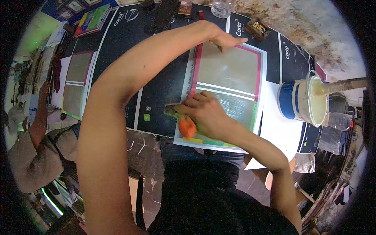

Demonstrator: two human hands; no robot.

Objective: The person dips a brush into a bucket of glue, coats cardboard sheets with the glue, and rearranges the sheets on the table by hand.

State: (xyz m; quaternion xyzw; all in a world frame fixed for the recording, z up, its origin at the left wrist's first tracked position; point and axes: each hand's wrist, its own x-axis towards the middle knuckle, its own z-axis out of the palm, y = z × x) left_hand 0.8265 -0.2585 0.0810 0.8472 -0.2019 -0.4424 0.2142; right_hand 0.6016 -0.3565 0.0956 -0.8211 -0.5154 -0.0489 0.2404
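A printed sheet (227,70) with a grey-brown middle, pink and green borders and white stripes lies in front of me. Its surface has a wet-looking shine. My left hand (223,38) is at the sheet's far edge, fingers stretched out and thumb pointing down, holding nothing. Over the sheet's lower left part, my right hand (207,115) is closed around a tool with a rounded orange handle end (187,127). Its other end, at the left of the fist, is blurred, so I cannot tell its exact kind.
A blue-and-white bucket (288,100) of pale paste, a stick in it, stands right on white paper (276,133). A similar sheet (76,70) lies left, near another person's arm (41,113). A glass ashtray (221,9) and a small open box (256,29) are at the back.
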